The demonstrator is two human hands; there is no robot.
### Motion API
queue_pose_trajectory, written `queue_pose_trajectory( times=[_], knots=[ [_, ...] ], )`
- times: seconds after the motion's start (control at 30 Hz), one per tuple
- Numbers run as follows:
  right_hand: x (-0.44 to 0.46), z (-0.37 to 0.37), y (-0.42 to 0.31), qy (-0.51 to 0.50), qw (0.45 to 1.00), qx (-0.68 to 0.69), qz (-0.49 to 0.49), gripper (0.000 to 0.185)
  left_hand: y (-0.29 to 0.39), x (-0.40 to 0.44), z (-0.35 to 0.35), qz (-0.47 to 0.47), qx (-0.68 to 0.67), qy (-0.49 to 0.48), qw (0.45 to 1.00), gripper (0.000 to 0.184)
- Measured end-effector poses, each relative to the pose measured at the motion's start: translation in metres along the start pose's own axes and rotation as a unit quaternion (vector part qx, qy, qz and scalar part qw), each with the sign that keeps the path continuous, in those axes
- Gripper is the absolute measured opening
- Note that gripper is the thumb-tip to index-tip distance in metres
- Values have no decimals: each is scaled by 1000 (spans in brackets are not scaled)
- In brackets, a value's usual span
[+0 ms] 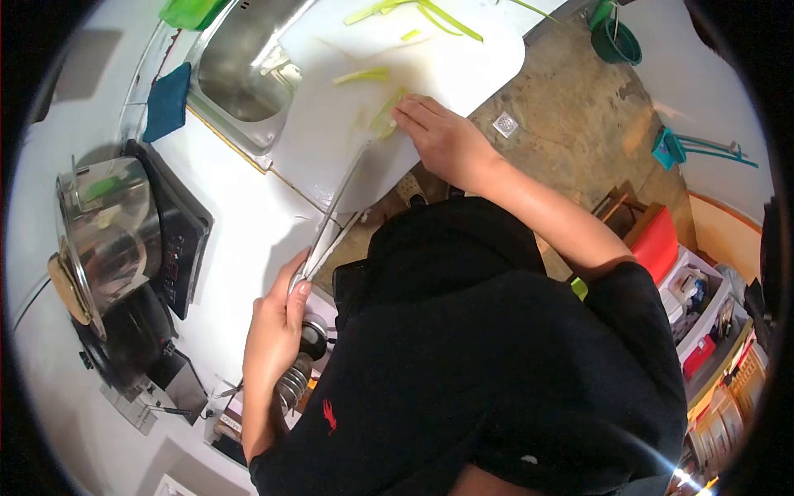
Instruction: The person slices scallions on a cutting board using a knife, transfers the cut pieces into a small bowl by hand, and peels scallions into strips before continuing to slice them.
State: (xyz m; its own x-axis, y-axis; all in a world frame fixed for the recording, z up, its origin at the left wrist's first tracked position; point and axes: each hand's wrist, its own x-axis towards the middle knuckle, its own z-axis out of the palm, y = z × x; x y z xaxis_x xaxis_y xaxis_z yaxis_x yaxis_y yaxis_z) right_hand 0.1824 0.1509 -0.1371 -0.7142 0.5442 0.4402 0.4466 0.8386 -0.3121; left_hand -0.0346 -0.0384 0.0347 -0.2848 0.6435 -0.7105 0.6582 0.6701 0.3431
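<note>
A knife [341, 192] is in my left hand [281, 318], with the fingers wrapped round its handle and the blade slanting up over the near edge of the white cutting board [310, 161]. My right hand [442, 140] rests at the board's right part, fingertips pressed together on a pale green vegetable piece [387, 118]. The blade tip is just left of and below that piece. Another short green piece [362, 75] lies behind it, and longer green stalks [430, 16] lie at the board's far side.
A steel sink [248, 78] adjoins the board on the left, with a blue cloth [167, 102] at its edge. A steel pot [116, 227] stands on a black cooktop [186, 240]. Right of the board is floor with a drain [504, 125].
</note>
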Motion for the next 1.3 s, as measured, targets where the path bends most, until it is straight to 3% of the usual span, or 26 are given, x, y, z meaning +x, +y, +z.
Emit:
queue_pose_trajectory(
  times=[0.1, 0.23, 0.43, 0.63, 0.83, 0.97, 1.07, 1.3],
  knots=[
    [0, -2, 0, 0, 1000, -11, -3, 43, -2, 3, -2, -5, -38, -12, 999, 38],
    [-1, 2, 0, 0, 1000, 22, 11, 40, 5, 31, 18, 114, -81, 42, 989, 38],
    [-3, 2, 1, -2, 1000, 26, 14, 39, 26, 64, 22, 158, -107, 27, 981, 40],
    [-3, 2, 1, -32, 999, 5, 13, 40, 20, 74, 20, 167, -116, 27, 979, 42],
    [-5, 6, 3, -9, 1000, 8, 13, 39, 28, 65, 11, 105, -93, 13, 990, 41],
    [-3, 1, 1, 13, 1000, -14, -5, 42, 33, 60, 15, 145, -86, 15, 986, 40],
    [-4, 3, 3, -40, 998, -51, -23, 37, 38, 59, 17, 155, -63, 23, 986, 39],
    [-1, -1, 0, 4, 999, -49, -24, 37, 55, 65, 18, 154, -25, 19, 988, 38]
  ],
)
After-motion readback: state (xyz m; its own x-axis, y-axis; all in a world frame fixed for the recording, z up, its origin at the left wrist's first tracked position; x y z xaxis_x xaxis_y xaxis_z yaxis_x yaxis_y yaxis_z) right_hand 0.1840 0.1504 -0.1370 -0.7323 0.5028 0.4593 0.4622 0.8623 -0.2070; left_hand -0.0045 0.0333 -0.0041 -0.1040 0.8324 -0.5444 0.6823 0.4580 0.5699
